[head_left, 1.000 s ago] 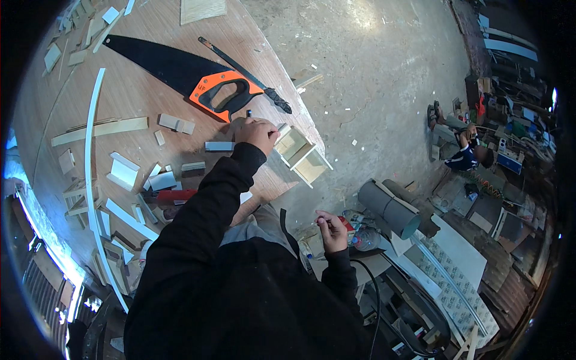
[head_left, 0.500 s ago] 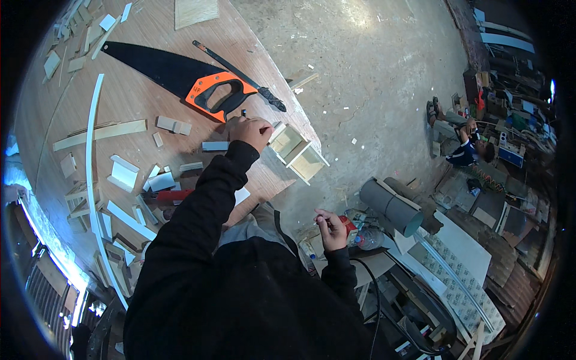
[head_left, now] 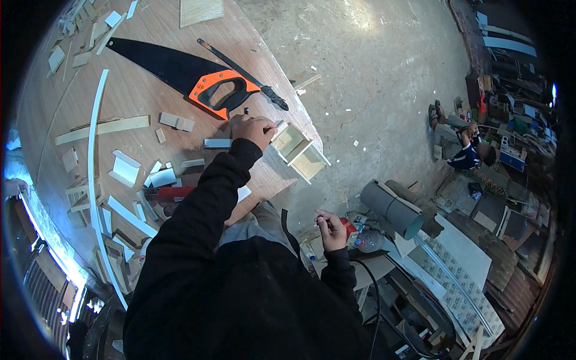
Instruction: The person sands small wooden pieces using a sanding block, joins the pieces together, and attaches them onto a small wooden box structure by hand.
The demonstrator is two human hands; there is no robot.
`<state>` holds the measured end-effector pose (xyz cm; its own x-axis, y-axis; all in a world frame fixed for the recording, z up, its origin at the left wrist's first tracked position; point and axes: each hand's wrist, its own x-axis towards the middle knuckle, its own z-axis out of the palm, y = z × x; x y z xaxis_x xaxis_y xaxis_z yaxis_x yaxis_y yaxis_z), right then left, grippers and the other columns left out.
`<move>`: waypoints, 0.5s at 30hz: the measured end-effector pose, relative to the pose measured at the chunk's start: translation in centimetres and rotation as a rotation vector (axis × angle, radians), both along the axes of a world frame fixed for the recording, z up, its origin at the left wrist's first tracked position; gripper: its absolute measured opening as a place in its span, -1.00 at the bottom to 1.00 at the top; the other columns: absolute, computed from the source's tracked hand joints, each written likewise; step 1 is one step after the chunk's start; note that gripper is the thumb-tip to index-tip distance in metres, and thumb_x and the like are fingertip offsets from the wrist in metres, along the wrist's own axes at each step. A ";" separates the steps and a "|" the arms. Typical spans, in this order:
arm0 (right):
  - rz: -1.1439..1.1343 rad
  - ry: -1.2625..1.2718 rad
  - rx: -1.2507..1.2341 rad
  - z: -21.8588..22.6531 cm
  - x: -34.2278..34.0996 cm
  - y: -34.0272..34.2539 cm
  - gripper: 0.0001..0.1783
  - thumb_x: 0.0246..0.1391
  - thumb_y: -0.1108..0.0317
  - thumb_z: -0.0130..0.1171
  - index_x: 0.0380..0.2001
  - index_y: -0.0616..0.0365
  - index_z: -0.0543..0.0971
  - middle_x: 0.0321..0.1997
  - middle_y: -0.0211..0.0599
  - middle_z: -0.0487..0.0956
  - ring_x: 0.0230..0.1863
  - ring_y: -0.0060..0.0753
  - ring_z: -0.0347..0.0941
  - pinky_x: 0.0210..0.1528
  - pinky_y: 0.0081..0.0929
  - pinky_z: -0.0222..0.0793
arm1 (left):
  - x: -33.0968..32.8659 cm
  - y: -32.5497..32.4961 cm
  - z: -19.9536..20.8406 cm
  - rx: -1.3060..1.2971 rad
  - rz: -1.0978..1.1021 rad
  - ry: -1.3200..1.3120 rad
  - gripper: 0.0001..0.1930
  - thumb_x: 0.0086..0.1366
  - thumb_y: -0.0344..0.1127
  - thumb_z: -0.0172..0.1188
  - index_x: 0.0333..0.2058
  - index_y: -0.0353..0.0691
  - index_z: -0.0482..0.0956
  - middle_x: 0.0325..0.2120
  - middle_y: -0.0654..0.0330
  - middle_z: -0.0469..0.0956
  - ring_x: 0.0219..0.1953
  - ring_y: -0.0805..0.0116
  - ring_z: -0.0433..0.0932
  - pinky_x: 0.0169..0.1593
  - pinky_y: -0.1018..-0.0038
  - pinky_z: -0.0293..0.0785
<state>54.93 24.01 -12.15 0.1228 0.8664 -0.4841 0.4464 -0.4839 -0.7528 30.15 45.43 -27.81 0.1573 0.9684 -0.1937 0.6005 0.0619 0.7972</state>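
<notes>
A small open-topped wooden box (head_left: pixel 310 163), split by a crosspiece, lies at the corner of the wooden table. My left hand (head_left: pixel 255 130) is closed at the box's near-left end, its fingers curled against the wood; their tips are partly hidden. Off the table, in front of my body, my right hand (head_left: pixel 331 231) is raised with thumb and fingers pinched together. A tiny pale bit shows at those fingertips, too small to name. Just beyond my left hand lies a handsaw (head_left: pixel 219 93) with an orange and black handle. Beside it is a thin dark bar-like tool (head_left: pixel 240 72) with a wrapped end.
Offcuts (head_left: pixel 176 121), a long white strip (head_left: pixel 93 162) and a red object (head_left: pixel 174 193) lie on the table (head_left: pixel 174 36). A grey roll (head_left: pixel 391 207) and a plastic bottle (head_left: pixel 369 240) stand right of my right hand. Another person (head_left: pixel 468 150) sits across the concrete floor.
The whole view has shifted slightly. My left hand stays at the box's end, and my right hand keeps its pinch in nearly the same place.
</notes>
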 end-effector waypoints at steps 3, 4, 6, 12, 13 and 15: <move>-0.001 -0.023 -0.005 -0.1 0.4 -0.2 -0.76 0.25 0.50 0.06 -0.03 0.24 0.54 -0.27 -0.35 0.57 -0.26 -0.63 0.47 -0.16 -0.67 0.37 | 0.2 0.1 0.6 0.006 -0.018 0.001 -0.85 0.15 -0.13 0.25 -0.43 -0.03 0.69 -0.36 0.34 0.65 -0.30 0.26 0.51 -0.07 0.36 0.33; -0.001 -0.023 -0.004 -0.1 0.5 -0.3 -0.76 0.25 0.50 0.06 -0.03 0.24 0.54 -0.27 -0.35 0.57 -0.26 -0.63 0.47 -0.16 -0.67 0.37 | 0.2 0.1 0.8 -0.007 -0.007 0.020 -0.85 0.15 -0.13 0.25 -0.42 -0.02 0.69 -0.37 0.34 0.65 -0.30 0.25 0.52 -0.07 0.35 0.34; 0.005 -0.028 0.009 -0.2 0.5 -0.3 -0.76 0.25 0.49 0.07 -0.03 0.24 0.54 -0.28 -0.35 0.57 -0.25 -0.63 0.47 -0.15 -0.68 0.38 | 0.2 0.0 1.1 -0.020 0.007 0.040 -0.85 0.15 -0.13 0.25 -0.42 -0.01 0.69 -0.38 0.33 0.65 -0.30 0.25 0.52 -0.07 0.35 0.34; 0.006 -0.028 -0.001 0.0 0.4 -0.3 -0.76 0.25 0.49 0.06 -0.03 0.24 0.54 -0.28 -0.34 0.58 -0.24 -0.64 0.48 -0.14 -0.68 0.37 | 0.1 0.0 1.0 -0.051 0.008 0.038 -0.84 0.16 -0.18 0.24 -0.43 -0.11 0.66 -0.36 0.30 0.65 -0.32 0.33 0.55 -0.02 0.39 0.25; 0.007 -0.027 0.001 0.1 0.4 -0.3 -0.76 0.25 0.49 0.06 -0.03 0.24 0.54 -0.28 -0.34 0.58 -0.24 -0.64 0.48 -0.14 -0.68 0.37 | 0.1 0.1 0.8 -0.037 0.011 0.046 -0.84 0.15 -0.15 0.25 -0.42 -0.06 0.68 -0.39 0.30 0.65 -0.31 0.28 0.54 -0.05 0.37 0.31; 0.013 -0.030 0.002 0.2 0.5 -0.2 -0.75 0.24 0.50 0.06 -0.03 0.24 0.54 -0.28 -0.34 0.58 -0.25 -0.64 0.48 -0.15 -0.68 0.38 | 0.0 0.1 0.7 -0.022 0.015 0.055 -0.84 0.14 -0.11 0.26 -0.42 -0.01 0.69 -0.42 0.30 0.65 -0.30 0.23 0.53 -0.09 0.35 0.38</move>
<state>55.41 23.78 -11.92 0.1256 0.8690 -0.4785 0.4749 -0.4761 -0.7401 30.20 45.50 -27.13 0.1317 0.9660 -0.2227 0.6422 0.0880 0.7614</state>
